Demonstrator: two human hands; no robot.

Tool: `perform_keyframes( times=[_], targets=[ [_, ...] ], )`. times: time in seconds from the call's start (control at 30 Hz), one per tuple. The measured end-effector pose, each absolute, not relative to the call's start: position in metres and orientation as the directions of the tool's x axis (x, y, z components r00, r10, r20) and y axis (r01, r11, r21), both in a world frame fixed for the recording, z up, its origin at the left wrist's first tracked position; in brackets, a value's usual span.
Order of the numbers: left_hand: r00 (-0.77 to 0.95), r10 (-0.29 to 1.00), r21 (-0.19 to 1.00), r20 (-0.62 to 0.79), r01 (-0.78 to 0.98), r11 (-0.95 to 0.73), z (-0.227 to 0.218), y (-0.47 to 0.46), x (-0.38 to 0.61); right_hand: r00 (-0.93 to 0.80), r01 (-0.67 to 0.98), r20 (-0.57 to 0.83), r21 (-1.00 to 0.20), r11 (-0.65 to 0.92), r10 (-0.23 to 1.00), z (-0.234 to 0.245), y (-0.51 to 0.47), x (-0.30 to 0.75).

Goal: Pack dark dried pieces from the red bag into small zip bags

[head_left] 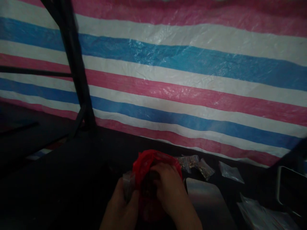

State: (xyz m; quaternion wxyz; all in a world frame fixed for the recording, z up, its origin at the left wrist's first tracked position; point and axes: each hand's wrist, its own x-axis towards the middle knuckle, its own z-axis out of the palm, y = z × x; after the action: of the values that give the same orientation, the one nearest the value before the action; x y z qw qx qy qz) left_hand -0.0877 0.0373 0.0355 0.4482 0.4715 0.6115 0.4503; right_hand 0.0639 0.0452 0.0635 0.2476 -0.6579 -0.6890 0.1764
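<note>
A red plastic bag (146, 163) sits low in the middle of the head view, held between both hands over a dark table. My left hand (121, 207) grips its left side together with a small clear packet (128, 185), thumb pressed against the plastic. My right hand (169, 188) is curled over the bag's open mouth, fingers closed on or inside it. What lies inside the bag is too dark to make out.
A grey metal plate (206, 201) lies right of my hands. Several small clear packets (196, 164) lie behind it, another clear packet (230, 172) further right, and crumpled clear plastic (261, 214) at the lower right. A dark frame post (76, 73) stands at left before a striped tarp (192, 64).
</note>
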Motion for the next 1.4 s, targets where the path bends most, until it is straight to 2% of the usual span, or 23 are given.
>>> perform_keyframes(
  times=[0.1,0.2,0.33,0.4,0.47,0.63,0.73,0.9,1.03,1.2,1.27,1.33,1.4],
  targets=[
    [-0.096,0.975,0.973,-0.199,0.102,0.208,0.037,0.04,-0.089,-0.054,0.756,0.106,-0.645,0.11,0.993,0.062,0.048,0.058],
    [-0.14,0.98,0.98,-0.142,0.12,0.159,0.034,0.043,-0.096,-0.016,0.662,0.098,-0.745,0.084,0.995,0.063,0.05,0.059],
    [-0.254,0.952,0.934,0.172,0.35,-0.076,0.024,0.046,-0.103,0.02,0.494,0.087,-0.867,0.066,0.996,0.073,0.047,0.072],
    [-0.217,0.922,0.865,0.32,0.464,-0.191,0.019,0.049,-0.102,0.022,0.417,0.11,-0.904,0.091,0.994,0.081,0.041,0.079],
    [-0.166,0.909,0.819,0.382,0.516,-0.25,0.016,0.05,-0.098,0.028,0.378,0.151,-0.917,0.129,0.988,0.09,0.033,0.083],
    [-0.137,0.937,0.818,0.32,0.539,-0.201,0.019,0.049,-0.086,-0.032,0.457,0.187,-0.871,0.18,0.982,0.11,0.016,0.075],
    [-0.1,0.933,0.79,0.345,0.568,-0.232,0.026,0.046,-0.081,-0.084,0.518,0.236,-0.82,0.245,0.968,0.111,0.017,0.066],
    [-0.126,0.933,0.821,0.338,0.524,-0.227,0.03,0.042,-0.073,-0.172,0.494,0.313,-0.793,0.357,0.934,0.103,0.021,0.059],
    [-0.157,0.947,0.865,0.279,0.469,-0.177,0.029,0.043,-0.069,-0.089,0.462,0.324,-0.824,0.327,0.942,0.106,0.021,0.062],
    [-0.263,0.951,0.935,0.162,0.35,-0.062,0.029,0.046,-0.07,0.124,0.492,0.381,-0.825,0.277,0.916,0.097,0.032,0.07],
    [-0.348,0.917,0.94,0.196,0.334,-0.074,0.028,0.046,-0.07,0.122,0.547,0.323,-0.811,0.208,0.938,0.088,0.036,0.07],
    [-0.417,0.859,0.925,0.296,0.35,-0.149,0.026,0.047,-0.068,0.116,0.569,0.256,-0.809,0.147,0.96,0.084,0.036,0.068],
    [-0.426,0.805,0.882,0.413,0.408,-0.236,0.022,0.046,-0.067,0.08,0.51,0.202,-0.85,0.134,0.976,0.088,0.029,0.065]
  ],
)
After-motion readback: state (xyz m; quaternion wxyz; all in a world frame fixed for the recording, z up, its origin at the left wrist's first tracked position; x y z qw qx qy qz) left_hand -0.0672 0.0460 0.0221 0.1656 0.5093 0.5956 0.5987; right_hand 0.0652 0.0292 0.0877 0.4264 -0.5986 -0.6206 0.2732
